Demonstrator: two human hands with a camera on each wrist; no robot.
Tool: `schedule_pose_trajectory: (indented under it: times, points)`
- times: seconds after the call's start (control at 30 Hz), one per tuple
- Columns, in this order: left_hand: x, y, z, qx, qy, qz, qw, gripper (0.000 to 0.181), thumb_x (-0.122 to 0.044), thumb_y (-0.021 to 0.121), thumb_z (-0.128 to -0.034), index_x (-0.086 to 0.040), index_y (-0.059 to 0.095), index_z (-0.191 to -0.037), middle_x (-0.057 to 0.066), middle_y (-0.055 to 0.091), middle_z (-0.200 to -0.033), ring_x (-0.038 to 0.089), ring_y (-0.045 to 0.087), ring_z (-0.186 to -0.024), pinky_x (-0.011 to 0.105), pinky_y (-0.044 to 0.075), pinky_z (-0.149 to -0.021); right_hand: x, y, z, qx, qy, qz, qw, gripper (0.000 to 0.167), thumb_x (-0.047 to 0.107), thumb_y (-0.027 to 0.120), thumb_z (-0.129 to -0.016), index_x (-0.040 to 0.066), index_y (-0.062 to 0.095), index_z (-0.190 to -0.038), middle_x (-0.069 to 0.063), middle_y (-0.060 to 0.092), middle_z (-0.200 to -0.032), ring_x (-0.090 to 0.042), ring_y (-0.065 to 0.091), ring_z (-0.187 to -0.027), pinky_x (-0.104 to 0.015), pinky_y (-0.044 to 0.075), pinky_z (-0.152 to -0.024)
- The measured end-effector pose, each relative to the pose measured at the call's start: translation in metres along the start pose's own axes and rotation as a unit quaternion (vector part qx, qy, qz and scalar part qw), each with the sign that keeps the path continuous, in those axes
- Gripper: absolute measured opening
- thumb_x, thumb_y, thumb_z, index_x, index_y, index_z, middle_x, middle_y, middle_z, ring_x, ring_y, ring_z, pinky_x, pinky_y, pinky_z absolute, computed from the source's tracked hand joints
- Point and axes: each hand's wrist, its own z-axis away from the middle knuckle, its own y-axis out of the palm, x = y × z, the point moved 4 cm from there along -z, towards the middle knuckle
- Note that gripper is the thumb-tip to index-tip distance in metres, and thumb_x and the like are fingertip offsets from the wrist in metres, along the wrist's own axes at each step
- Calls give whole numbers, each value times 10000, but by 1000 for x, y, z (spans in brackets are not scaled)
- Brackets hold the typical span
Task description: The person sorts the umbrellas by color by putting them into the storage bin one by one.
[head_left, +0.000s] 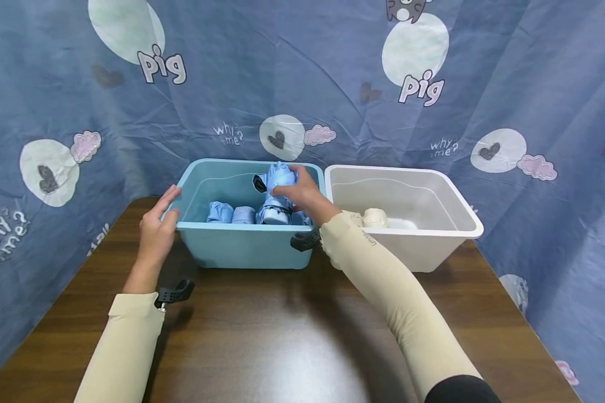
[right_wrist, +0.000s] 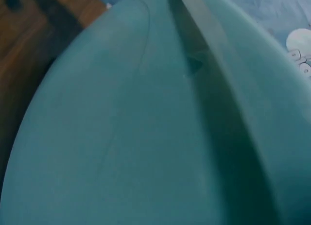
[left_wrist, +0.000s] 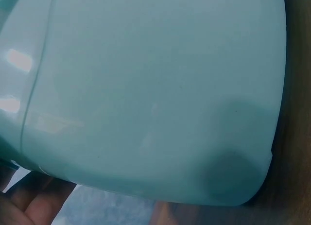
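My right hand (head_left: 302, 193) reaches into the teal bin (head_left: 242, 246) from the right. It holds what looks like a folded light-blue umbrella (head_left: 279, 190), with a black flap at its left and a dark band near its pale round end. The thumb lies on the near side of the bundle. My left hand (head_left: 157, 226) touches the bin's left rim, fingers fairly straight; some fingers (left_wrist: 46, 198) show past the bin's edge in the left wrist view. Below the held bundle, other blue fabric rolls (head_left: 219, 212) lie in the bin. The right wrist view shows only teal bin wall.
A white bin (head_left: 413, 246) stands right beside the teal one, with cream rolls (head_left: 375, 218) in its left part. Both bins stand at the back of a brown wooden table (head_left: 262, 336). A blue printed curtain (head_left: 333, 73) hangs close behind them.
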Motion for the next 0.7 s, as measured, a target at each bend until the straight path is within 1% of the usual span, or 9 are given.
schedule_pose_trajectory:
  times: [0.03,0.13,0.27,0.37,0.43,0.5,0.53,0.63,0.7]
  points:
    - [-1,1,0,14,9,9,10000,462,-141,431,-931,-147,562,-1374,-35,471,-1458,93,377,-1356,292,299,-1070,-1,-1,0,-11,30,106,9999,823,168,764,-812,247,301,-1487,-109,367,-1460,-291,485,-1184,-498,508,-855]
    - [-2,2,0,18,-11,-33,10000,464,-141,434,-929,-145,561,-1375,-41,468,-1460,107,377,-1359,323,293,-1091,-4,-3,-1,-35,46,661,9978,819,195,774,-806,220,309,-1480,-104,401,-1437,-270,479,-1177,-448,476,-921]
    - [-3,2,0,30,-52,-61,10000,464,-148,434,-932,-159,559,-1379,-59,467,-1459,101,374,-1359,325,294,-1088,-4,-4,1,-55,32,1351,9908,810,208,778,-802,187,324,-1473,-96,420,-1441,-249,459,-1200,-389,402,-1010]
    - [-5,2,0,48,-30,-43,10000,463,-150,433,-934,-164,558,-1379,-57,469,-1457,95,374,-1358,303,299,-1073,-6,-3,3,22,227,1466,9889,787,208,764,-819,188,330,-1476,-97,412,-1455,-264,479,-1201,-426,445,-978]
    - [-6,1,-1,40,-34,-64,10000,462,-153,433,-934,-166,560,-1378,-55,472,-1456,91,376,-1356,297,302,-1069,-6,-2,4,80,304,1581,9869,766,240,747,-839,184,330,-1479,-97,405,-1465,-266,488,-1209,-436,463,-961]
    - [-7,0,-1,27,-47,-94,9999,460,-155,430,-935,-168,562,-1376,-52,474,-1454,90,377,-1354,307,307,-1070,-5,-1,5,125,341,1524,9876,759,281,732,-855,184,323,-1486,-98,396,-1474,-278,503,-1207,-457,479,-940]
    - [-7,0,0,32,-70,-119,9999,461,-158,427,-936,-169,561,-1377,-55,473,-1455,90,375,-1355,316,305,-1075,-5,-1,6,112,294,1543,9875,754,311,723,-861,185,322,-1487,-94,394,-1479,-270,498,-1213,-452,471,-953]
    - [-7,-1,1,70,-114,-273,9995,459,-180,418,-944,-178,558,-1380,-65,465,-1460,97,368,-1361,344,299,-1090,-1,-4,9,-10,-26,1464,9892,738,377,702,-868,175,343,-1480,-90,395,-1485,-254,503,-1198,-420,472,-947]
    - [-9,-1,1,117,-58,-454,9989,458,-197,414,-952,-166,547,-1389,-44,456,-1469,134,363,-1372,372,289,-1107,2,-8,13,-93,-220,1373,9902,729,420,687,-869,179,359,-1475,-81,395,-1489,-227,493,-1205,-388,471,-941]
